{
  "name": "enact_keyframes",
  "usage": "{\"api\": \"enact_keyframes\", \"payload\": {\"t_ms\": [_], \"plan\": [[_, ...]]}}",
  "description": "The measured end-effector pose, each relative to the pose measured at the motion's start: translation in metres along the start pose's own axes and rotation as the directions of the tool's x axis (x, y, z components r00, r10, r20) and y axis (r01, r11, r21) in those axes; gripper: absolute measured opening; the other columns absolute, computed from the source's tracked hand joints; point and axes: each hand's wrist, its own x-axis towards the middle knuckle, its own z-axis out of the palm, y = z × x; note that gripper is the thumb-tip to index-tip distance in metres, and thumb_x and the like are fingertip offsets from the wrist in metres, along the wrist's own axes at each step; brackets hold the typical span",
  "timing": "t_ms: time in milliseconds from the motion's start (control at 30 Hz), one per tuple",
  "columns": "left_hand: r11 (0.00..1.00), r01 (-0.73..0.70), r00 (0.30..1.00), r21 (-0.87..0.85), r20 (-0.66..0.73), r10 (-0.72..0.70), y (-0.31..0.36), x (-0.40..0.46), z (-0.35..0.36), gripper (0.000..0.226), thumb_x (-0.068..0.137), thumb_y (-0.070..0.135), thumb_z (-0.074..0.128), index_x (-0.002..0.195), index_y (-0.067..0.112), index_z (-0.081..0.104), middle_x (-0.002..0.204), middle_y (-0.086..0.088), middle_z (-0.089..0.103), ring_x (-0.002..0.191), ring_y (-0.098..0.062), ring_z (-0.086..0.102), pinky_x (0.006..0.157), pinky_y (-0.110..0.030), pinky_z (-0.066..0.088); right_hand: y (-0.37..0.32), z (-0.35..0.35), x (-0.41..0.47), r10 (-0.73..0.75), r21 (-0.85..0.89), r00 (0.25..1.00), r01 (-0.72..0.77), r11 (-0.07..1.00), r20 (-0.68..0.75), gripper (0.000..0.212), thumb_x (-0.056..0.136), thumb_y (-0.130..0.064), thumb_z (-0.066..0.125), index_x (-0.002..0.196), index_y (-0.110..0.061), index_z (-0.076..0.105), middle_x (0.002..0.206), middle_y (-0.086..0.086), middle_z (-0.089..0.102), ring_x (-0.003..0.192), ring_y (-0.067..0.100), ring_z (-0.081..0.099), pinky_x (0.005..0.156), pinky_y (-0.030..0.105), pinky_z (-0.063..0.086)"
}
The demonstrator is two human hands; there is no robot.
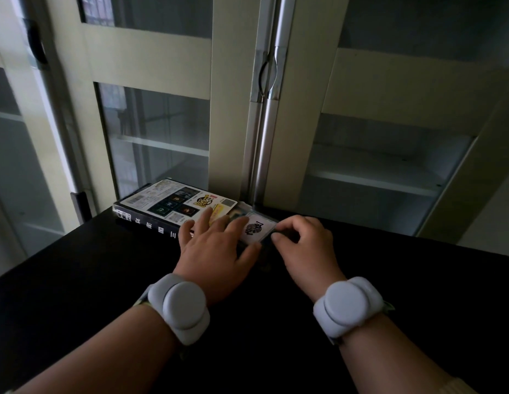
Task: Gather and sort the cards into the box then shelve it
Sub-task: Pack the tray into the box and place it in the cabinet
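- Box [173, 203]: lies flat at the far edge of the black table [77, 280], printed face up, close against the cabinet [151, 66] behind it.
- Cards [254, 228]: a small stack just right of the box, touching it, top card showing a dark emblem on white.
- Left hand [216, 251]: fingers straight and spread, pressing down across the box's near corner and the stack — nothing gripped.
- Right hand [304, 243]: fingers curled, thumb and fingertips pinching the stack's right edge.
- Each wrist carries a grey round-faced band [182, 307].
- Cabinet: glass doors, pale frames, metal handle [267, 75] at centre.
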Motion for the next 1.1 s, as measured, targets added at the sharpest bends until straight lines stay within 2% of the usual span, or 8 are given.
{"api": "enact_keyframes", "payload": {"t_ms": [267,500,633,733,833,900,1000,1100], "plan": [[0.981,0.010,1.000,-0.191,-0.022,-0.014,0.000,0.002,-0.003,0.071,0.077,0.054,0.019,0.146,0.037,0.017,0.147,0.004,0.040,0.143,-0.014,0.011,0.111,-0.040,0.004,-0.002,0.007,-0.002,-0.111,-0.087,0.986,0.122,0.989,0.121,0.017,0.089,-0.029,0.058,0.102,-0.030,0.068,0.118,-0.009,0.061,0.120,0.019,0.047,0.102,0.039,0.038],[0.990,0.023,1.000,-0.136,-0.012,-0.025,0.002,-0.001,-0.006,0.072,0.077,0.052,0.016,0.146,0.034,0.014,0.151,0.006,0.034,0.144,-0.016,0.009,0.114,-0.045,0.004,-0.001,0.011,-0.002,-0.151,-0.045,0.979,0.158,0.986,0.138,0.020,0.090,-0.021,0.058,0.103,-0.028,0.071,0.124,-0.008,0.059,0.124,0.020,0.046,0.106,0.039,0.036],[0.981,0.080,0.990,-0.178,-0.103,-0.099,-0.003,0.000,-0.009,0.065,0.085,0.048,0.025,0.147,0.031,0.016,0.152,0.003,0.030,0.143,-0.017,0.010,0.113,-0.042,0.007,0.000,0.010,0.000,-0.110,0.031,0.994,0.109,0.994,0.019,0.025,0.088,-0.016,0.058,0.112,-0.019,0.066,0.129,0.001,0.053,0.123,0.023,0.047,0.106,0.033,0.035],[0.958,0.210,0.958,-0.196,-0.154,-0.242,-0.010,-0.001,-0.016,0.066,0.087,0.042,0.048,0.146,0.027,0.021,0.151,-0.003,0.028,0.141,-0.023,0.013,0.112,-0.046,0.012,0.001,0.004,0.003,0.076,0.107,0.991,-0.064,0.992,-0.107,0.030,0.087,-0.018,0.060,0.116,-0.017,0.059,0.123,0.004,0.049,0.112,0.021,0.053,0.091,0.022,0.035],[0.920,0.333,0.898,-0.206,-0.228,-0.376,-0.015,-0.007,-0.023,0.061,0.078,0.048,0.056,0.130,0.021,0.039,0.135,-0.010,0.040,0.128,-0.031,0.029,0.103,-0.046,0.024,0.005,0.001,0.005,0.240,0.142,0.970,-0.232,0.962,-0.042,0.037,0.084,-0.027,0.061,0.118,-0.017,0.051,0.117,0.008,0.056,0.102,0.025,0.059,0.083,0.029,0.044],[0.912,0.375,0.878,-0.167,-0.251,-0.408,-0.014,-0.011,-0.025,0.054,0.076,0.053,0.054,0.116,0.019,0.043,0.125,-0.010,0.046,0.120,-0.032,0.036,0.097,-0.044,0.028,0.004,0.000,0.005,0.305,0.170,0.952,-0.307,0.937,0.039,0.038,0.085,-0.031,0.060,0.117,-0.017,0.046,0.104,0.010,0.062,0.088,0.028,0.065,0.077,0.039,0.055],[0.920,0.388,0.903,-0.051,-0.175,-0.391,-0.013,-0.014,-0.024,0.054,0.079,0.063,0.043,0.109,0.018,0.043,0.120,-0.008,0.055,0.117,-0.031,0.045,0.093,-0.043,0.030,-0.002,0.001,0.001,0.337,0.291,0.933,-0.361,0.886,0.130,0.033,0.088,-0.024,0.057,0.117,-0.015,0.043,0.086,0.010,0.062,0.055,0.019,0.065,0.044,0.025,0.049],[0.922,0.386,0.920,0.005,-0.082,-0.384,-0.015,-0.013,-0.022,0.056,0.082,0.066,0.040,0.110,0.017,0.042,0.120,-0.009,0.060,0.115,-0.031,0.051,0.094,-0.044,0.033,-0.007,0.004,-0.002,0.350,0.407,0.916,-0.400,0.821,0.194,0.036,0.089,-0.011,0.055,0.122,-0.011,0.041,0.085,0.014,0.062,0.047,0.017,0.061,0.039,0.022,0.044]]}}
